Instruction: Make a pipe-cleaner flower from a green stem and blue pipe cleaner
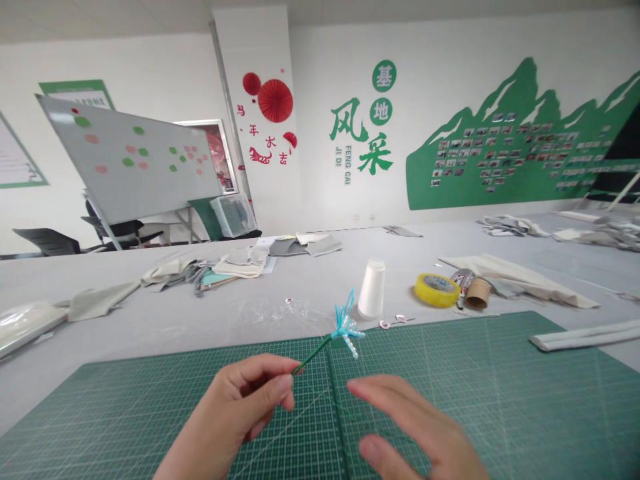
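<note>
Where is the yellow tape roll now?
In the head view, the yellow tape roll lies right of the white cone, near the brown cardboard tube.

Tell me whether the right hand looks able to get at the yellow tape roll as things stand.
Probably yes: the right hand is open and seems empty, and only flat cutting mat and tabletop appear to lie between. The white thread cone stands left of that path.

Grey table [320, 273]. Green mats [525, 387] in front, white cone [372, 290] just behind. Yellow tape [437, 291], brown roll [477, 294] right of cone. Cloth bits [244, 261] left and right. Clear wispy stuff [285, 313], maybe thread, left of cone.
</note>
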